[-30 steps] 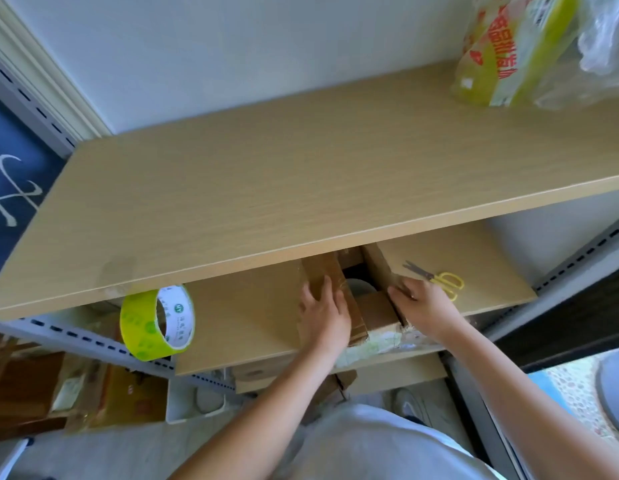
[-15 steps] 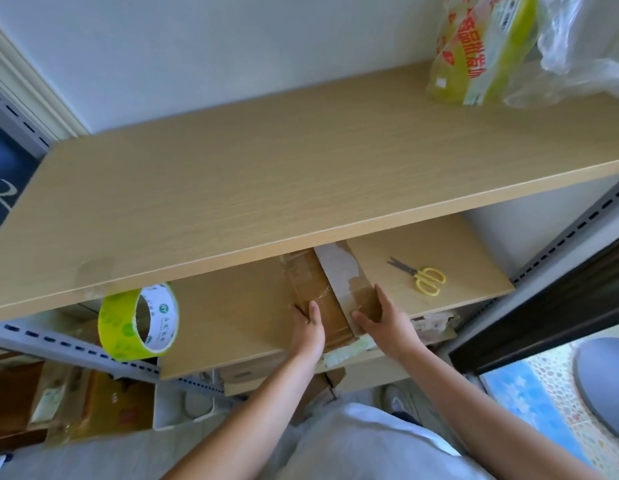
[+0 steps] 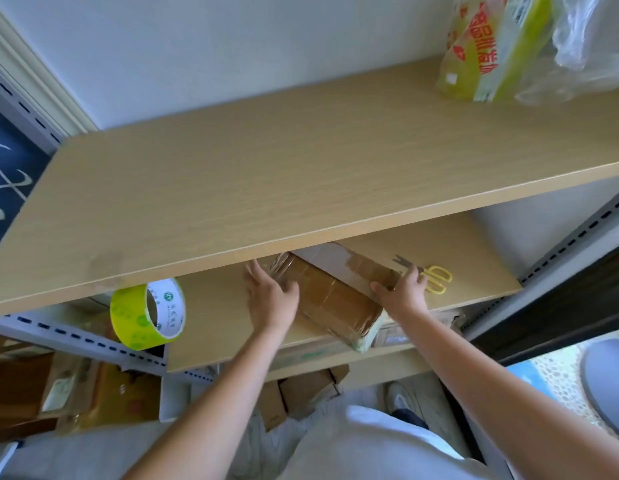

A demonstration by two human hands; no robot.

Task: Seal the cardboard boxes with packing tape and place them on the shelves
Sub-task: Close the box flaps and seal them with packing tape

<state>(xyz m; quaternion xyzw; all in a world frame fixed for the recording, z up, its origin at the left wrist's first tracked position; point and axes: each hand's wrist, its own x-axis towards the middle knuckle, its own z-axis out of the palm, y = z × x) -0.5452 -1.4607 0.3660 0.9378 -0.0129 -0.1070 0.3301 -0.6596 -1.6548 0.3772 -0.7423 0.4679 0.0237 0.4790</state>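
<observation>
Cardboard box (image 3: pixel 330 299) — taped over — is lain slantwise on the middle shelf (image 3: pixel 211 327), its near corner past the front edge. It is touched by the left hand (image 3: pixel 271 299) with fingers straight and gripped at its right end by the right hand (image 3: pixel 401 292). Scissors (image 3: pixel 436 277) lie just beside — a tape roll (image 3: pixel 147 315) stands left.

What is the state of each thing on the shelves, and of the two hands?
cardboard box: closed, taped over, lying at an angle on the middle shelf.
left hand: fingers straight, resting against the box's left side.
right hand: holds the box's right edge.
tape roll: standing on edge, untouched.
scissors: closed, lying flat beside the box.
yellow package: upright on the top shelf.
</observation>
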